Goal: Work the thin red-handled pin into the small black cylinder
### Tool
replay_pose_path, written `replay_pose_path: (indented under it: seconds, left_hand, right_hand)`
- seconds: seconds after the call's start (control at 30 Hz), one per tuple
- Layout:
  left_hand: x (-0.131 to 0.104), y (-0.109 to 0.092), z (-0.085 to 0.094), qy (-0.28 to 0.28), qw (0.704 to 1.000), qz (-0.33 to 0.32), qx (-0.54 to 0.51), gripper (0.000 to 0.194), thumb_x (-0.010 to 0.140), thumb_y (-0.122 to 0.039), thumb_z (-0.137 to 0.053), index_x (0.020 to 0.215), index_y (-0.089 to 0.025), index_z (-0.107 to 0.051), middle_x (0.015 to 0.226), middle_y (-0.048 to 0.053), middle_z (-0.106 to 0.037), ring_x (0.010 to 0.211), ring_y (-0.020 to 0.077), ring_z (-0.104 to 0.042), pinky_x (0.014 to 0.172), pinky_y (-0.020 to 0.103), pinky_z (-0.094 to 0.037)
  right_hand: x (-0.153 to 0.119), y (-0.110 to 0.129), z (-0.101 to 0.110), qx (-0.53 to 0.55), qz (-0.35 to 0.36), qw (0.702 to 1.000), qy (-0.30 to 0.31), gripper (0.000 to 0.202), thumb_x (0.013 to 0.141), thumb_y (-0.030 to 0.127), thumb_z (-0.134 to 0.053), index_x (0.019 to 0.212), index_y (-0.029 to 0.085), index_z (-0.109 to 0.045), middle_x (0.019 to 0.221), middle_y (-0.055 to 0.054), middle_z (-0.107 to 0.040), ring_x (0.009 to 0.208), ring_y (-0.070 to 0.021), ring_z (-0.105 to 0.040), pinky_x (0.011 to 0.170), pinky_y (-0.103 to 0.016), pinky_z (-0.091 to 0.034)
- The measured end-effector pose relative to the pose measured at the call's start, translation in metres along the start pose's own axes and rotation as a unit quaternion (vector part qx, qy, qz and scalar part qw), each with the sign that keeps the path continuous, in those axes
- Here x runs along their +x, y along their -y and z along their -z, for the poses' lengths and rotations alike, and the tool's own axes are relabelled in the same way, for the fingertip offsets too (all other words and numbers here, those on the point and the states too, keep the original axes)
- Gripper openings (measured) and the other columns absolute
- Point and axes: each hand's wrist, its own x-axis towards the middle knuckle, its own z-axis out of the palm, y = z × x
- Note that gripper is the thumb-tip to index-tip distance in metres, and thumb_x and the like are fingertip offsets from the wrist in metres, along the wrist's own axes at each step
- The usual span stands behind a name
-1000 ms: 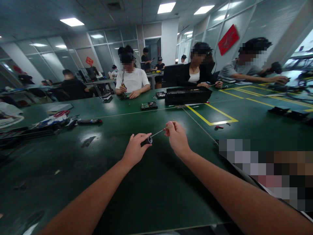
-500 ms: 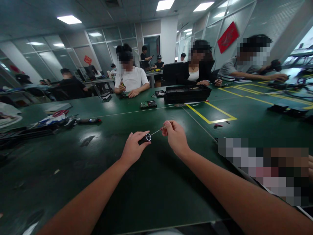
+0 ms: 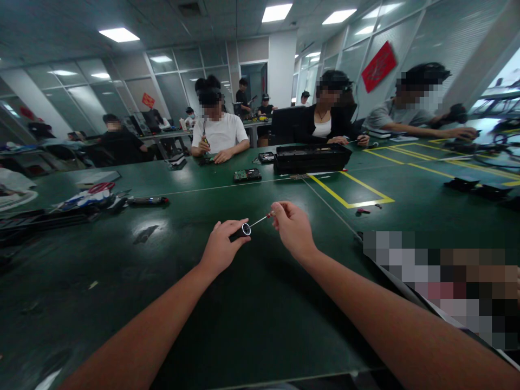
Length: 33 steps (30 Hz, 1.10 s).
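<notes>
Shifted slightly leftward, left fingers (image 3: 234, 223) grip the black cylinder (image 3: 239, 233) and right fingers (image 3: 281, 210) pinch the thin rod (image 3: 259, 221), best kept aligned with the opening beside the left fingertips.

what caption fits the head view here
Left hand grips a dark cylinder; right hand holds a thin tool at its ringed end.

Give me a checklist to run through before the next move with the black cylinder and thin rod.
1. Left hand has a grip on the black cylinder: ok.
2. Cylinder's bright-rimmed end turned towards the right hand: ok.
3. Right hand has a grip on the thin rod: ok.
4. Rod's far end seated inside the cylinder: cannot tell, too small.
5. Circuit board apart from both hands: ok.
</notes>
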Motion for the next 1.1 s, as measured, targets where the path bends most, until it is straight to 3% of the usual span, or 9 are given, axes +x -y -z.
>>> replay_pose_path:
  seconds: [0.23,0.4,0.63,0.8,0.97,1.1]
  left_hand:
    - [-0.0005,-0.0018,0.0002,0.005,1.000,0.012,0.003,0.044,0.087,-0.024,-0.073,0.130,-0.030,-0.065,0.125,0.004,-0.069,0.115,0.0245,-0.061,0.115,0.056,-0.034]
    - [0.0004,-0.0014,0.0004,0.009,1.000,0.012,0.004,0.044,0.087,-0.024,-0.072,0.130,-0.030,-0.064,0.128,0.004,-0.068,0.120,0.0250,-0.059,0.119,0.060,-0.024]
    - [-0.0004,-0.0013,0.0025,0.011,1.000,0.018,0.013,0.043,0.088,-0.023,-0.070,0.130,-0.030,-0.064,0.127,0.005,-0.068,0.121,0.0246,-0.059,0.120,0.062,-0.022]
    - [-0.0017,-0.0026,0.0001,0.035,0.999,0.019,0.018,0.043,0.091,-0.024,-0.067,0.132,-0.031,-0.062,0.130,0.005,-0.066,0.125,0.0254,-0.057,0.121,0.066,-0.013]
    - [-0.0011,0.0019,-0.0024,0.034,0.999,0.023,0.025,0.044,0.090,-0.024,-0.067,0.133,-0.031,-0.062,0.129,0.005,-0.066,0.124,0.0250,-0.057,0.121,0.066,-0.015]
    - [-0.0011,0.0039,-0.0033,0.029,0.999,0.022,0.031,0.043,0.090,-0.024,-0.067,0.132,-0.032,-0.063,0.128,0.004,-0.067,0.124,0.0252,-0.057,0.121,0.065,-0.015]
  right_hand:
    - [0.0016,-0.0024,-0.0025,0.057,-0.016,0.998,0.007,0.036,0.094,0.051,-0.054,0.085,0.019,-0.066,0.065,0.000,-0.063,0.058,-0.0153,-0.058,0.059,-0.030,-0.046]
    - [0.0012,-0.0021,-0.0029,0.064,-0.015,0.998,0.019,0.036,0.093,0.051,-0.055,0.083,0.019,-0.066,0.064,-0.001,-0.064,0.059,-0.0154,-0.059,0.061,-0.031,-0.046]
    - [0.0011,-0.0002,-0.0027,0.091,-0.030,0.994,0.061,0.022,0.092,0.042,-0.053,0.091,0.022,-0.062,0.060,0.004,-0.055,0.055,-0.0147,-0.052,0.054,-0.029,-0.041]
    - [-0.0008,0.0031,-0.0024,-0.002,0.001,1.000,0.030,0.040,0.096,0.053,-0.047,0.082,0.021,-0.065,0.071,-0.001,-0.064,0.064,-0.0170,-0.058,0.063,-0.032,-0.043]
    - [-0.0032,0.0051,-0.0021,-0.017,0.008,0.999,0.044,0.029,0.097,0.038,-0.044,0.110,0.023,-0.065,0.086,-0.003,-0.069,0.078,-0.0202,-0.063,0.072,-0.033,-0.046]
    - [-0.0034,0.0047,-0.0021,-0.034,0.001,0.998,0.058,0.033,0.098,0.048,-0.043,0.103,0.024,-0.065,0.079,-0.001,-0.066,0.071,-0.0196,-0.060,0.066,-0.033,-0.043]
